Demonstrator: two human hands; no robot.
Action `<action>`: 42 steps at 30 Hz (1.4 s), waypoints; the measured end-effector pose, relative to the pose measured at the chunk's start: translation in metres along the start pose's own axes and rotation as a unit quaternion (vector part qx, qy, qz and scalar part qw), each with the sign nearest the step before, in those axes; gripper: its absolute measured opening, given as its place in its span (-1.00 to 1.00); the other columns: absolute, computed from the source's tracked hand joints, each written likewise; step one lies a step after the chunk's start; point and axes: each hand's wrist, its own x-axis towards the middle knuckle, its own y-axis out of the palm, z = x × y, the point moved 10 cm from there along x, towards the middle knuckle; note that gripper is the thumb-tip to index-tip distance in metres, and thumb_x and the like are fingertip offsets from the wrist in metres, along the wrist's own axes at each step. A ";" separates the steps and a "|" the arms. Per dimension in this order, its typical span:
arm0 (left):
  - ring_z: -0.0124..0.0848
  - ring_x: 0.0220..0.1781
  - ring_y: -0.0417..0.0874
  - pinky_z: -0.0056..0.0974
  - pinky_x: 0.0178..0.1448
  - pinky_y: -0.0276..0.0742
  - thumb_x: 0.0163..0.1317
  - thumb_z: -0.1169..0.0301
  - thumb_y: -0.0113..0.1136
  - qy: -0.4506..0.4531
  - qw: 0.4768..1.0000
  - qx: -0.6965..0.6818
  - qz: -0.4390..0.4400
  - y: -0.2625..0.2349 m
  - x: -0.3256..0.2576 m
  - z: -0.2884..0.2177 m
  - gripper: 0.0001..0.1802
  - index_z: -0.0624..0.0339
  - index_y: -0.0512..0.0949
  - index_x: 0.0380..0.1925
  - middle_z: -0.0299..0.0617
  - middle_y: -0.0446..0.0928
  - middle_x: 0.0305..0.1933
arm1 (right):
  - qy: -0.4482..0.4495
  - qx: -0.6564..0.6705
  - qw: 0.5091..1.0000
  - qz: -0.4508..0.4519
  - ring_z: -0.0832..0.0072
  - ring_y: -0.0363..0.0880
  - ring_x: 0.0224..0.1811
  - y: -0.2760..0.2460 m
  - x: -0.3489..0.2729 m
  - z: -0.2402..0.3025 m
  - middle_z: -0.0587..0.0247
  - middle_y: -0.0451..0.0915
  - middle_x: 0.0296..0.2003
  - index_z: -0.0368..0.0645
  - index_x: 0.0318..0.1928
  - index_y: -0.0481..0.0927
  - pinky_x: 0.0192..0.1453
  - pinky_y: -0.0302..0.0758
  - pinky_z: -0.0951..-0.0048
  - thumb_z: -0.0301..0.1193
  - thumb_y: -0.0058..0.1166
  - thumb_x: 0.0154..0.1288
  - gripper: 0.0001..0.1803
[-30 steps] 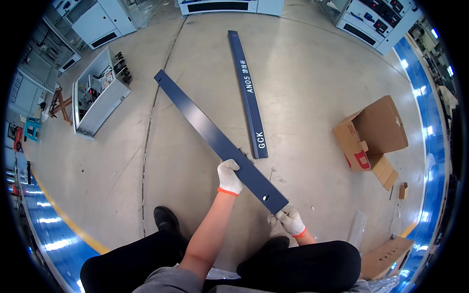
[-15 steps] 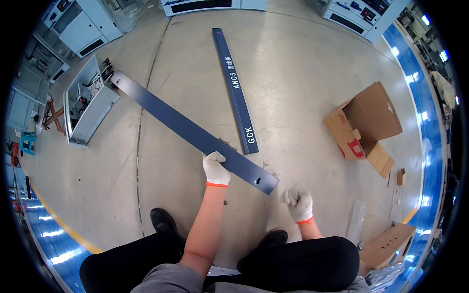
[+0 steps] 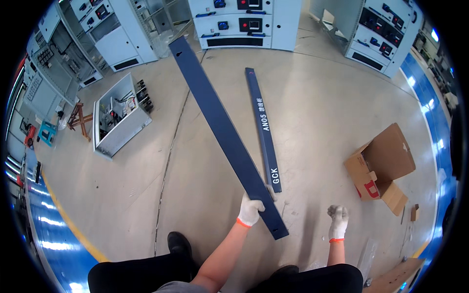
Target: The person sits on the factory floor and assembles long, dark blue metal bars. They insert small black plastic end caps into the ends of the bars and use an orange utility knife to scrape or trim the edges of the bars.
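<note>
A long dark-blue metal strip (image 3: 217, 117) with a slot at each end is raised slantwise in front of me, its far end toward the cabinets. My left hand (image 3: 251, 210), in a white knit glove with an orange cuff, grips it near the lower end, with fingertips showing past its right edge. On the floor to its right lies a second dark-blue strip (image 3: 265, 132) with white lettering. My right hand (image 3: 338, 219), gloved the same way, is held apart from both strips. Its fingers are curled closed, and whatever may be inside them is hidden.
An opened cardboard box (image 3: 373, 183) stands on the floor at right, near a small brown box (image 3: 415, 213). A grey metal drawer unit (image 3: 122, 119) with wiring sits at left. Pale cabinets (image 3: 234, 29) line the back. A clear plastic sleeve (image 3: 366, 259) lies by my right knee.
My left hand has swung the held strip steeper, its far end moving up and right. My right hand has shifted right, still closed. The view has tilted up, showing more of the cabinets.
</note>
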 end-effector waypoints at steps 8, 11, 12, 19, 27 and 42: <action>0.05 -0.07 0.75 0.04 0.14 0.70 -0.48 0.58 0.03 -0.195 0.967 0.045 0.157 0.042 -0.027 0.042 -0.11 0.37 0.50 0.14 0.14 0.68 -0.13 | -0.100 -0.169 0.966 0.170 0.11 0.45 0.55 0.103 -0.034 0.090 -0.07 0.48 0.50 -0.30 0.57 0.36 0.56 0.42 0.12 -0.07 0.15 0.59 -0.24; 0.08 -0.09 0.77 0.07 0.08 0.73 -0.54 0.57 -0.01 -0.300 0.916 0.053 0.261 0.080 -0.050 0.059 0.18 0.41 0.38 0.43 0.20 0.70 -0.11 | -0.141 -0.096 0.957 0.233 0.07 0.27 0.70 0.122 -0.043 0.125 -0.10 0.32 0.63 -0.25 0.73 0.07 0.64 0.31 0.03 0.46 0.07 0.44 0.24; 0.11 -0.11 0.80 0.08 0.04 0.76 -0.43 0.62 0.26 -0.363 0.889 0.033 0.276 0.074 -0.061 0.080 0.07 0.40 0.44 0.38 0.23 0.72 -0.11 | -0.130 -0.028 0.952 0.276 0.08 0.21 0.73 0.127 -0.039 0.128 -0.12 0.23 0.67 -0.19 0.77 -0.10 0.66 0.27 0.02 0.57 0.06 0.34 0.39; 0.20 -0.11 0.85 0.13 -0.02 0.83 -0.45 0.51 0.58 -0.650 0.636 -0.062 0.410 0.033 -0.153 0.159 0.00 0.45 0.52 0.23 0.38 0.74 -0.10 | -0.100 0.299 0.939 0.137 0.29 0.72 0.05 0.086 -0.055 0.196 0.07 0.57 0.15 -0.19 0.57 0.17 0.14 0.73 0.16 -0.06 0.29 0.57 -0.17; 0.02 -0.44 0.76 -0.05 -0.38 0.68 -0.32 0.43 0.42 -0.659 0.654 0.125 0.349 0.013 -0.155 0.173 -0.24 0.55 0.58 0.04 0.17 0.68 -0.40 | -0.119 0.230 0.964 -0.057 0.40 0.72 -0.23 0.010 -0.076 0.145 0.28 0.59 -0.17 -0.21 0.29 0.42 -0.15 0.69 0.31 0.45 0.37 0.23 0.04; 0.09 -0.17 0.82 0.09 -0.03 0.80 0.42 -0.16 0.17 -0.596 0.736 0.132 0.292 0.083 -0.124 0.165 -0.22 0.46 0.58 0.18 0.24 0.74 -0.11 | -0.073 0.014 0.958 -0.277 0.41 0.77 -0.02 -0.032 -0.134 0.174 -0.01 0.79 -0.11 -0.35 0.23 0.66 0.04 0.71 0.22 0.13 0.35 0.46 -0.25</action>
